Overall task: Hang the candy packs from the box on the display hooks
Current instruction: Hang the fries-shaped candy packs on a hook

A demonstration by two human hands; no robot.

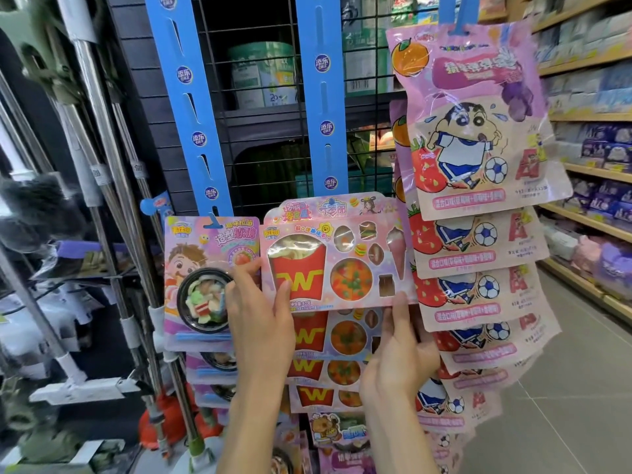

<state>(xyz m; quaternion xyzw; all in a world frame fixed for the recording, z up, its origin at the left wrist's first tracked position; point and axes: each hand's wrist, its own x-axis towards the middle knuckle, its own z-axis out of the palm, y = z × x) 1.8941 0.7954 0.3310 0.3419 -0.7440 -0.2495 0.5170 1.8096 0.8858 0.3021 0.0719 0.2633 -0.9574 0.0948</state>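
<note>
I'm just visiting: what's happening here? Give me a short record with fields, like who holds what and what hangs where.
held pack: fries pack, flat, facing the camera
left hand: grips the pack's lower left edge
right hand: holds its bottom right edge, thumb in front
middle strip: blue, upper hooks bare; more fries packs hang below the held one
left strip: noodle pack on top, others beneath
right column: pink pouches overlapping downward
backdrop: wire grid

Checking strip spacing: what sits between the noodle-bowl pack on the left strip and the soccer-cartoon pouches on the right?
In the head view, the fries-and-pizza candy pack, held by the left hand and right hand, fills that gap.
</note>
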